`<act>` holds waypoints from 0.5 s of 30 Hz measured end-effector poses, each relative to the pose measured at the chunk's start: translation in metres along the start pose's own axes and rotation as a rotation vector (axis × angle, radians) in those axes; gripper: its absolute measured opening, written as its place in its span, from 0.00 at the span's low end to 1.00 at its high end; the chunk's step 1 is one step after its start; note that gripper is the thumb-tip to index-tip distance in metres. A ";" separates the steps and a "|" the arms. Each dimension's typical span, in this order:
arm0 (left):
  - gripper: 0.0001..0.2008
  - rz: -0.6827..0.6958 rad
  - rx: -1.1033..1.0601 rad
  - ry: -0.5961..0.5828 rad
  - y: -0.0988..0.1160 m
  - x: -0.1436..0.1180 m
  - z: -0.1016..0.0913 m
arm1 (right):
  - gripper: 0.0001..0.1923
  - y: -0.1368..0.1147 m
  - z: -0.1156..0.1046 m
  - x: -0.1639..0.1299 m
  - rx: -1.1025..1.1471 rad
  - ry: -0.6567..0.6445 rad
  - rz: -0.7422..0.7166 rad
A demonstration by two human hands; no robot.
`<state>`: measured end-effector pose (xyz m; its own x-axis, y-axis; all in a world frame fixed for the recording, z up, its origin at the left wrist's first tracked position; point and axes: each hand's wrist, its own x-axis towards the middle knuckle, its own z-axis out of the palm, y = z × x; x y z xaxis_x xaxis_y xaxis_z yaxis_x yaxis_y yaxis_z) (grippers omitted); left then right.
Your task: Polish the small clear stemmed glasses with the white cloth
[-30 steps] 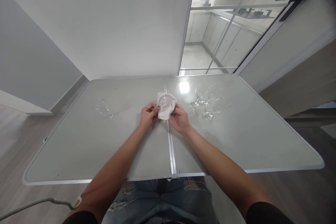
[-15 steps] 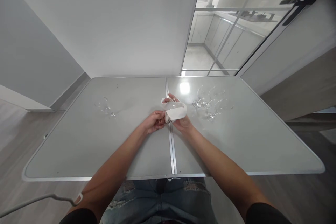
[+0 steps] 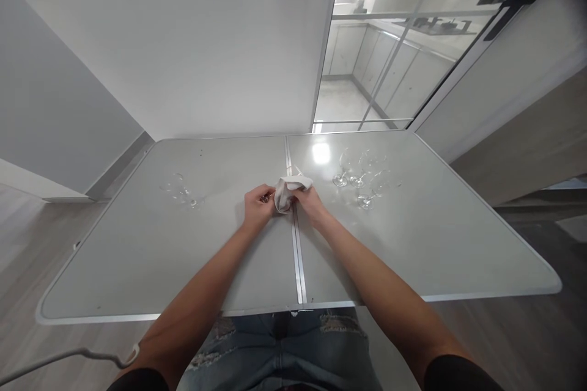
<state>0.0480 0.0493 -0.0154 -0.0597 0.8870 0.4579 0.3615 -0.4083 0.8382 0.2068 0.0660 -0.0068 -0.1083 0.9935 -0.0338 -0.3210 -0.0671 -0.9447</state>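
Over the middle seam of the grey folding table (image 3: 192, 256), both hands meet around a clear wine glass wrapped in a white cloth (image 3: 285, 191). My left hand (image 3: 257, 206) pinches the glass's stem end. My right hand (image 3: 310, 203) grips the cloth around the bowl, so most of the glass is hidden. A single clear glass (image 3: 181, 190) stands to the left. A group of three clear wine glasses (image 3: 360, 177) stands to the right.
A white wall rises behind the table, with a glass door and a kitchen beyond it at the back right. A white cable (image 3: 68, 357) hangs at the lower left. Wooden floor surrounds the table.
The right hand has turned the cloth around the glass, from cupping it from beneath to bunching it tighter and lower. The left hand stays at the stem end.
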 end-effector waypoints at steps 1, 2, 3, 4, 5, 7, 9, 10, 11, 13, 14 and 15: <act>0.08 0.033 0.027 0.011 0.001 0.000 -0.001 | 0.20 -0.002 0.000 0.000 0.024 -0.037 0.048; 0.08 0.059 0.051 0.019 0.002 0.000 -0.001 | 0.22 -0.004 -0.001 -0.001 0.068 -0.080 0.092; 0.09 0.077 0.071 0.021 0.004 0.000 -0.002 | 0.24 -0.006 -0.001 -0.001 0.124 -0.119 0.117; 0.09 0.090 0.086 0.021 0.005 0.000 -0.002 | 0.25 -0.008 -0.001 -0.002 0.180 -0.146 0.116; 0.11 0.098 0.094 0.020 0.006 0.001 -0.002 | 0.26 -0.009 -0.001 -0.002 0.230 -0.163 0.091; 0.13 0.092 0.083 0.011 0.008 0.001 -0.001 | 0.25 -0.011 -0.001 -0.003 0.294 -0.175 0.003; 0.16 0.050 0.014 -0.032 0.008 0.001 0.002 | 0.25 -0.013 -0.002 -0.005 0.314 -0.181 -0.075; 0.17 0.006 -0.047 -0.078 0.007 0.000 0.003 | 0.27 -0.014 -0.003 -0.005 0.313 -0.191 -0.102; 0.19 -0.058 -0.128 -0.143 0.006 -0.001 0.004 | 0.30 -0.014 -0.004 -0.006 0.303 -0.200 -0.126; 0.21 -0.234 -0.334 -0.299 0.004 -0.002 0.006 | 0.34 -0.016 -0.007 -0.008 0.263 -0.225 -0.158; 0.22 -0.333 -0.439 -0.372 0.003 -0.002 0.006 | 0.35 -0.016 -0.008 -0.009 0.240 -0.242 -0.169; 0.23 -0.427 -0.536 -0.438 0.003 -0.003 0.005 | 0.35 -0.016 -0.009 -0.009 0.219 -0.258 -0.180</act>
<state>0.0536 0.0467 -0.0156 0.3181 0.9480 0.0024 -0.1115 0.0349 0.9932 0.2220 0.0586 0.0060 -0.2559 0.9375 0.2360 -0.5469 0.0609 -0.8350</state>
